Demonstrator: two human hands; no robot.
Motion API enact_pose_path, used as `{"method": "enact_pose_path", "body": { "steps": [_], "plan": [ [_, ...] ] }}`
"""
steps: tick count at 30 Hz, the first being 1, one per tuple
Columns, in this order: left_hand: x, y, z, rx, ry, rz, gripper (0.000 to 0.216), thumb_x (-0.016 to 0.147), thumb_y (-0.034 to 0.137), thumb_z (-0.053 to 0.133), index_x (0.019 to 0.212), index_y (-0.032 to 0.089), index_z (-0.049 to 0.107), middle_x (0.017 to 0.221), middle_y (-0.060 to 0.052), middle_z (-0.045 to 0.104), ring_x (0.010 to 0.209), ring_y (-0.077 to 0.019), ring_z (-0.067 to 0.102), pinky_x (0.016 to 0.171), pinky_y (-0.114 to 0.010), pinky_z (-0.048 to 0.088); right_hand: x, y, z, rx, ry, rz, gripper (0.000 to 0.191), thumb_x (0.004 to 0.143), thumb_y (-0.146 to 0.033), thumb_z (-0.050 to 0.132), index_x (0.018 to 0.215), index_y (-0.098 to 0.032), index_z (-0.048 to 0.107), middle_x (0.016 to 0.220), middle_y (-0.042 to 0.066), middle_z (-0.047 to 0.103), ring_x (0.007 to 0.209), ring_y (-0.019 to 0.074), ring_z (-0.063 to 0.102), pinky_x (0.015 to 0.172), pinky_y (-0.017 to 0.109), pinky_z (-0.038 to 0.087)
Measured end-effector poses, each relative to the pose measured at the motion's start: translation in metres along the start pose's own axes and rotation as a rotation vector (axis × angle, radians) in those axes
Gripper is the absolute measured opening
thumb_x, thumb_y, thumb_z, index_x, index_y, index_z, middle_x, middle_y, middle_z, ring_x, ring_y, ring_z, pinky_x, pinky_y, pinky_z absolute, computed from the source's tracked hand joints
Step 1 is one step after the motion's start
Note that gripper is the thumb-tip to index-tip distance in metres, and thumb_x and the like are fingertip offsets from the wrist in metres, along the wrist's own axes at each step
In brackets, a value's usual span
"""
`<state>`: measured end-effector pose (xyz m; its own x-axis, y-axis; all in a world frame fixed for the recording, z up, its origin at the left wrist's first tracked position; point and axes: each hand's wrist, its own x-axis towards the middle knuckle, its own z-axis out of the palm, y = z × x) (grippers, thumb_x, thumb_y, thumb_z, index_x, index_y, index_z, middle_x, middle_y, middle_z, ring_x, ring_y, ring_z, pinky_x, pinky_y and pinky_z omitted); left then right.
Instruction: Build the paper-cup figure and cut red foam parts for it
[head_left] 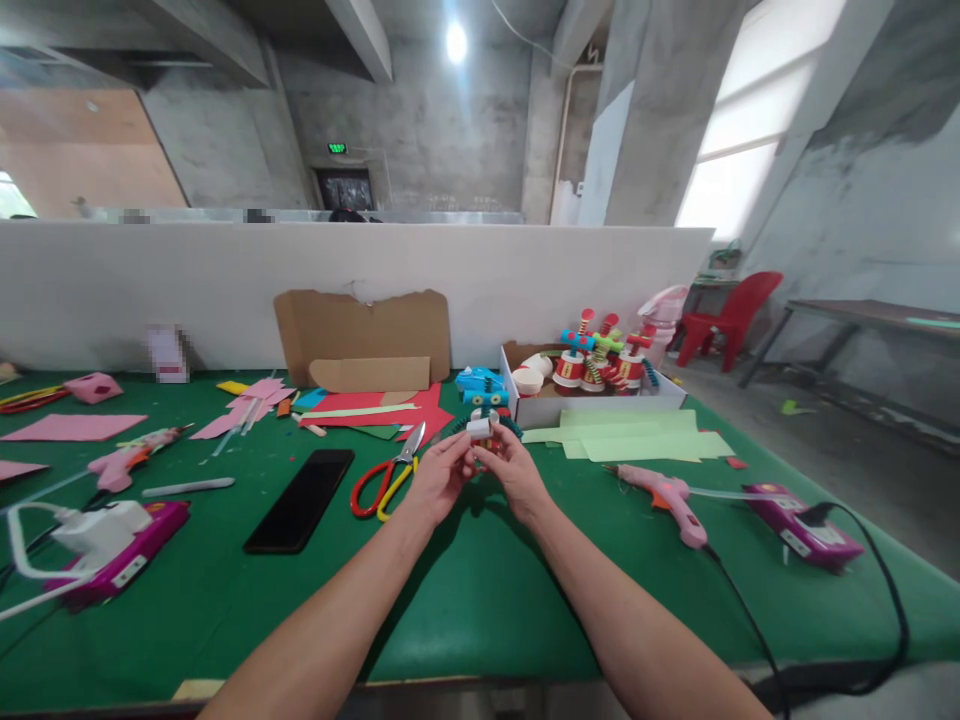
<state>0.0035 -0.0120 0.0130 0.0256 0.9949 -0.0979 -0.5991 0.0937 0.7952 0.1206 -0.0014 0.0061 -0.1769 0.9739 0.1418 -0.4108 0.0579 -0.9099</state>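
My left hand [441,476] and my right hand [514,470] meet above the green table, fingers closed in a pinch. Between their fingertips is a small white piece [478,429], which looks like rolled or folded paper. Just behind it stands a paper craft figure [486,398] with a blue head, round eyes and dark green pleated arms; my hands partly hide its lower part. Scissors [388,478] with red and yellow handles lie close to my left hand. A black phone [300,500] rests farther left.
A box [600,408] of finished cup figures stands at the back right, near green paper sheets [637,435]. Pink glue guns [667,495] with cords lie on both sides. Red paper [360,405] and cardboard [364,335] sit behind, before a white partition [480,260].
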Motion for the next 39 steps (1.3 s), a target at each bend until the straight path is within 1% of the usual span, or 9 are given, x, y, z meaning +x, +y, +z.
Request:
{"method": "enact_pose_path", "body": {
  "steps": [7,13,20,27,30,32,34,36,39],
  "plan": [
    [-0.003,-0.003,0.004,-0.008,-0.039,-0.069,0.036,0.055,0.032,0.086,0.079,0.010,0.070,0.047,0.006,0.052,0.039,-0.0033,0.041,0.046,-0.019,0.037,0.004,0.004,-0.005,0.040,0.014,-0.010,0.044,0.062,-0.035,0.080,0.103,-0.025,0.066,0.078,-0.002,0.067,0.061,0.0108,0.057,0.055,0.024,0.045],
    [-0.003,-0.001,0.004,0.049,-0.027,-0.058,0.039,0.053,0.028,0.085,0.086,0.011,0.071,0.051,0.003,0.057,0.045,-0.0050,0.047,0.044,-0.017,0.036,0.008,-0.002,-0.011,0.101,0.089,0.010,0.038,0.060,-0.040,0.081,0.090,-0.023,0.066,0.081,-0.001,0.069,0.067,0.0121,0.061,0.058,0.024,0.046],
    [-0.005,0.003,0.002,0.243,-0.027,0.142,0.041,0.056,0.037,0.080,0.088,0.012,0.071,0.052,0.003,0.057,0.046,-0.0069,0.049,0.043,-0.018,0.034,0.009,-0.014,-0.016,-0.039,0.077,-0.061,0.040,0.056,-0.036,0.083,0.089,-0.022,0.065,0.085,0.000,0.071,0.075,0.0154,0.063,0.064,0.025,0.047],
    [-0.007,0.010,0.005,0.341,0.015,0.199,0.039,0.058,0.040,0.075,0.087,0.013,0.070,0.049,0.003,0.055,0.046,-0.0090,0.047,0.045,-0.020,0.035,0.008,-0.014,-0.013,0.000,0.066,-0.010,0.044,0.054,-0.039,0.084,0.087,-0.022,0.060,0.081,0.000,0.072,0.070,0.0140,0.062,0.059,0.024,0.043],
    [-0.009,0.030,0.002,0.660,0.038,0.303,0.030,0.067,0.037,0.068,0.088,0.016,0.072,0.050,0.002,0.056,0.046,-0.0115,0.048,0.049,-0.023,0.036,0.009,-0.015,-0.014,0.025,0.053,0.032,0.039,0.056,-0.041,0.083,0.081,-0.020,0.061,0.076,-0.001,0.070,0.064,0.0122,0.060,0.058,0.023,0.042],
    [-0.012,0.051,-0.004,1.063,0.069,0.407,0.021,0.073,0.032,0.063,0.085,0.019,0.073,0.058,-0.002,0.063,0.055,-0.0150,0.054,0.055,-0.024,0.037,0.009,-0.016,-0.015,0.049,0.034,0.070,0.038,0.058,-0.043,0.082,0.083,-0.020,0.064,0.076,-0.001,0.070,0.064,0.0120,0.060,0.060,0.023,0.043],
    [-0.017,0.073,-0.013,1.535,0.113,0.433,0.019,0.079,0.029,0.056,0.086,0.022,0.072,0.079,-0.006,0.071,0.074,-0.0205,0.062,0.063,-0.025,0.039,0.009,-0.018,-0.016,0.079,0.006,0.113,0.037,0.060,-0.043,0.081,0.084,-0.020,0.066,0.077,0.000,0.071,0.064,0.0122,0.061,0.062,0.024,0.045],
    [-0.022,0.089,-0.023,1.879,0.115,0.331,0.025,0.085,0.028,0.046,0.088,0.021,0.070,0.092,-0.011,0.072,0.086,-0.0252,0.064,0.066,-0.028,0.040,0.009,-0.021,-0.016,0.115,-0.015,0.153,0.034,0.062,-0.042,0.080,0.084,-0.020,0.067,0.076,0.001,0.071,0.065,0.0123,0.062,0.065,0.025,0.047],
    [-0.030,0.094,-0.040,2.156,0.079,0.120,0.032,0.089,0.037,0.041,0.094,0.017,0.066,0.094,-0.016,0.071,0.088,-0.0303,0.065,0.065,-0.031,0.041,0.007,-0.024,-0.016,0.184,-0.032,0.209,0.027,0.065,-0.037,0.078,0.082,-0.020,0.066,0.076,0.000,0.071,0.066,0.0126,0.064,0.071,0.027,0.051]
  ]
}}
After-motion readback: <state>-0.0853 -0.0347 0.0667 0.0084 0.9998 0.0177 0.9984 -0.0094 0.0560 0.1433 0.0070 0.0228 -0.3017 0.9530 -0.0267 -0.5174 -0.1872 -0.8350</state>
